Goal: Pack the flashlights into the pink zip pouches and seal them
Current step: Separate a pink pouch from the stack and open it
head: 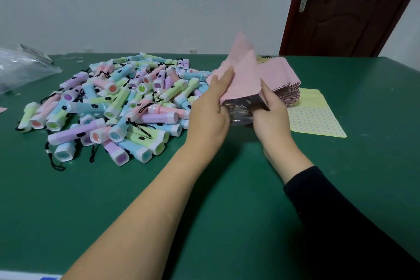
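Observation:
A big heap of pastel flashlights (pixel 113 109) with black wrist cords covers the left half of the green table (pixel 227 200). A pink zip pouch (pixel 242 75) is lifted off the table, its silvery mouth turned toward me. My left hand (pixel 211 106) grips the pouch's left edge, fingers flat along its pink face. My right hand (pixel 271 109) pinches the right edge of the mouth. Just behind lies a fanned stack of pink pouches (pixel 285 79).
A yellow sheet of small round stickers (pixel 316 118) lies right of my right hand. A crumpled clear plastic bag (pixel 20 68) sits at the far left. A dark wooden door (pixel 345 9) stands behind the table's right corner.

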